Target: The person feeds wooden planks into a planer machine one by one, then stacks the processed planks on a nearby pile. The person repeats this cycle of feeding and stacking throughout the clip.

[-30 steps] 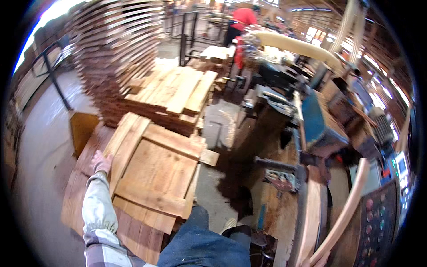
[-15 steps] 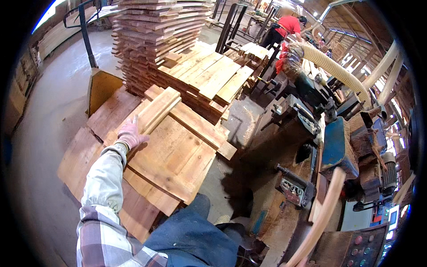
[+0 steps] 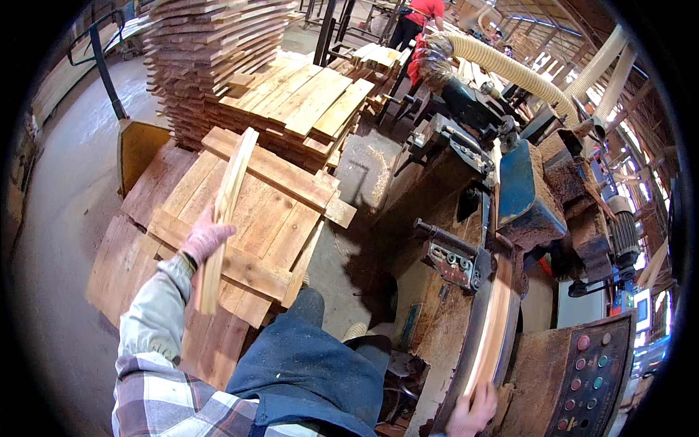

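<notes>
My left hand [image 3: 208, 237], in a pale pink glove, is closed around a long narrow wooden strip [image 3: 234, 178]. That strip is tilted above a stack of boards [image 3: 273, 211], which has crosswise boards on top. At the lower right my right hand [image 3: 473, 409] has its fingers curled over the near end of another wooden strip [image 3: 494, 320]. This second strip lies lengthwise on the bed of a woodworking machine [image 3: 466, 335], its far end reaching toward a metal guide block [image 3: 457, 256]. Part of the right hand's grip is hidden.
A tall stack of thin boards [image 3: 211, 65] stands at the far left, beside a lower board pile [image 3: 298, 95]. A blue machine hood [image 3: 528, 193], a ribbed hose [image 3: 510, 69] and a button panel [image 3: 590, 382] are on the right. Another person [image 3: 416, 20] stands far off.
My left hand has lifted a wooden strip off the stack. The right-hand strip, raised and tilted before, now lies along the machine bed. The view has turned rightward and down.
</notes>
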`<state>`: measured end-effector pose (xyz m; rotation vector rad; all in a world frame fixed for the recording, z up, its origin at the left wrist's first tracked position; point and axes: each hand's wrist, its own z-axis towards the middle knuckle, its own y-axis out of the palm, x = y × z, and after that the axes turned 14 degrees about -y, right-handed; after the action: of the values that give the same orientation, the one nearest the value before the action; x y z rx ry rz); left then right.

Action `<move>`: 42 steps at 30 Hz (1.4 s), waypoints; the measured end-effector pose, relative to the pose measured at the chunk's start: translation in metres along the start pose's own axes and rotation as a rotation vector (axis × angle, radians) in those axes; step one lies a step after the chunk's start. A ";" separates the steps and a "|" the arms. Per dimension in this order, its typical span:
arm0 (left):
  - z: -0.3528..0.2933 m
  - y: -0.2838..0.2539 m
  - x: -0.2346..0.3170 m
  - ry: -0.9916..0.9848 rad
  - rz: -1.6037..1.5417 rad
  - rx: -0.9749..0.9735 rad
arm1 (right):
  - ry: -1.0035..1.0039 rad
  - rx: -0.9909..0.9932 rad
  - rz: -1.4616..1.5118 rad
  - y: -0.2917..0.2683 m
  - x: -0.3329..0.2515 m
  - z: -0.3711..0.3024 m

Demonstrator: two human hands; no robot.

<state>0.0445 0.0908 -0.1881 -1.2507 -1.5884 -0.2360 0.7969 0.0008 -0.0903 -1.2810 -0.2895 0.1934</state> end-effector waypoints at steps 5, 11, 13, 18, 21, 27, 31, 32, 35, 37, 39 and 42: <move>-0.063 0.029 0.001 -0.052 -0.409 -0.269 | -0.006 0.109 0.076 0.043 0.028 0.138; -0.147 0.128 0.060 -0.019 -0.574 -0.549 | -0.019 0.330 0.641 0.062 -0.016 0.203; -0.189 0.182 0.094 0.092 -0.801 -0.668 | -0.122 0.040 1.006 0.009 -0.102 0.186; -0.307 0.320 0.117 0.211 -1.028 -0.776 | 0.304 -0.371 1.107 -0.100 -0.176 0.095; -0.355 0.341 0.110 0.264 -0.726 -1.259 | 0.315 -0.044 0.956 -0.078 -0.112 0.005; -0.315 0.365 0.072 0.131 -0.267 -1.297 | 0.318 0.011 0.249 -0.078 -0.064 -0.170; -0.255 0.309 0.002 0.137 0.012 -0.839 | 0.345 0.122 0.072 -0.051 -0.056 -0.165; -0.248 0.290 -0.014 0.117 -0.016 -0.731 | 0.380 0.207 0.168 -0.048 -0.049 -0.147; -0.213 0.227 -0.097 -0.037 -0.181 -0.529 | 0.444 0.418 0.208 -0.022 -0.035 -0.049; -0.201 0.202 -0.130 -0.129 -0.312 -0.455 | 0.381 0.584 0.191 0.011 -0.005 0.004; -0.212 0.180 -0.134 -0.162 -0.328 -0.417 | 0.469 0.617 0.261 0.016 0.005 0.079; -0.227 0.170 -0.122 -0.077 -0.151 -0.390 | 0.442 0.669 0.413 0.027 0.014 0.162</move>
<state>0.3028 -0.0621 -0.2592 -1.4473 -1.7607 -0.6245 0.7588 0.1598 -0.0731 -0.6723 0.4017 0.3189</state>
